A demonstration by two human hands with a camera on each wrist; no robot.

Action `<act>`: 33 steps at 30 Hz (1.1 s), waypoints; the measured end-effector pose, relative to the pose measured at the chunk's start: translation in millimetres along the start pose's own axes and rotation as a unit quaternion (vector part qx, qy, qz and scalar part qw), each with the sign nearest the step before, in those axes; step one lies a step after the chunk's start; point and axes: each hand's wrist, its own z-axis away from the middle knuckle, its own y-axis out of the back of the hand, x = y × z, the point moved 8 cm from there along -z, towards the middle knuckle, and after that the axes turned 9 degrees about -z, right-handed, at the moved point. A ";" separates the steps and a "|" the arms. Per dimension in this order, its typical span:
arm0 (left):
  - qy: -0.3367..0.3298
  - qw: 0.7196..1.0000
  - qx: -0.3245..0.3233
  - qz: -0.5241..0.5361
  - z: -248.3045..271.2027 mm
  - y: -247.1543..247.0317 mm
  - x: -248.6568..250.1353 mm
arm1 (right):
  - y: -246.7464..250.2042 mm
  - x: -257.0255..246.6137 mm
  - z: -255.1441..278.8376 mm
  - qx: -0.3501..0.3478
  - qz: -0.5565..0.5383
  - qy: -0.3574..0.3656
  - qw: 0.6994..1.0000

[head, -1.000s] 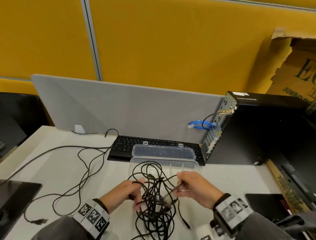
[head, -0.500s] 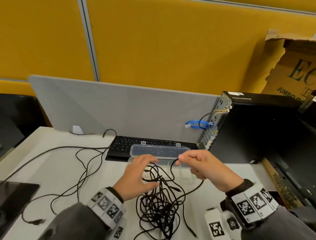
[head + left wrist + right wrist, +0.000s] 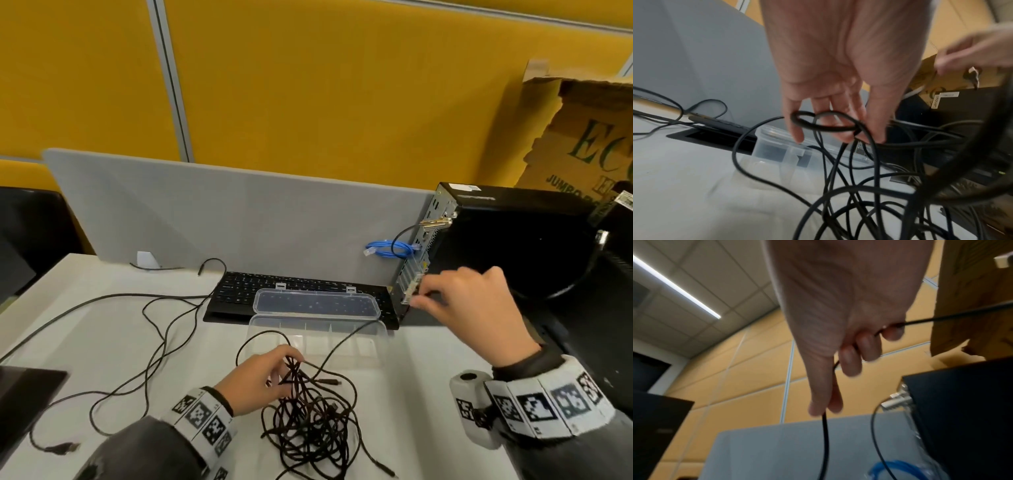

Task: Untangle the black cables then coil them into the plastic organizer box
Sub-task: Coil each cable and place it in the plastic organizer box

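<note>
A heap of tangled black cables (image 3: 308,418) lies on the white table in front of me. My left hand (image 3: 274,371) sits at the heap's top with its fingers hooked through a few loops (image 3: 824,125). My right hand (image 3: 416,301) is raised at the right, close to the computer tower, and pinches one strand (image 3: 825,426). That strand runs down from it, across the clear plastic organizer box (image 3: 375,358), into the heap. The box stands open behind the heap, its lid (image 3: 315,303) tipped back against the keyboard. A plug end (image 3: 334,382) lies on the heap.
A black keyboard (image 3: 236,291) and a grey divider (image 3: 239,212) stand behind the box. The black computer tower (image 3: 496,246) with a blue cable (image 3: 387,248) is at the right. Another long black cable (image 3: 154,342) snakes over the left of the table. A cardboard box (image 3: 582,137) stands far right.
My right hand has gone up and to the right with its strand, drawing it out of the heap. My left hand has dropped back onto the tangle.
</note>
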 end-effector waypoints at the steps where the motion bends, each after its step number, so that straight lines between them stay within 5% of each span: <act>1: -0.005 1.000 0.014 0.011 2.4 4.5 0.8 | -20.5 6.3 4.2 -0.068 0.002 -0.023 0.997; 5: -0.024 0.997 0.052 0.049 11.1 20.6 10.6 | -86.1 15.2 29.8 -0.257 -0.055 -0.090 0.961; 14: -0.012 0.972 0.046 0.229 16.9 35.9 11.9 | -151.0 -47.2 54.2 -0.392 -0.200 -0.033 0.898; 17: 0.025 0.928 0.050 0.369 14.6 31.0 5.0 | -159.1 -65.2 55.5 -0.384 -0.256 -0.017 0.887; 21: 0.088 0.802 0.043 0.589 12.3 14.3 -9.9 | -162.1 -82.8 49.2 -0.335 -0.308 0.006 0.890; 22: 0.107 0.790 0.055 0.601 12.5 11.9 -17.1 | -163.4 -84.4 48.9 -0.334 -0.316 0.007 0.888; 24: 0.145 0.829 0.101 0.530 12.6 11.9 -37.4 | -165.9 -84.4 49.6 -0.336 -0.335 0.008 0.880; 26: 0.167 0.904 0.127 0.372 12.7 14.6 -54.1 | -166.8 -82.4 50.1 -0.332 -0.355 0.010 0.874; 28: 0.142 0.972 0.087 0.166 10.1 13.4 -53.2 | -167.4 -79.1 49.7 -0.324 -0.371 0.006 0.870; 31: 0.090 0.994 -0.057 -0.025 5.5 -14.4 -45.7 | -168.1 -75.2 49.3 -0.315 -0.383 -0.008 0.868; 33: 0.071 0.992 -0.076 -0.067 5.2 -18.7 -37.4 | -171.4 -73.3 51.2 -0.317 -0.382 -0.017 0.868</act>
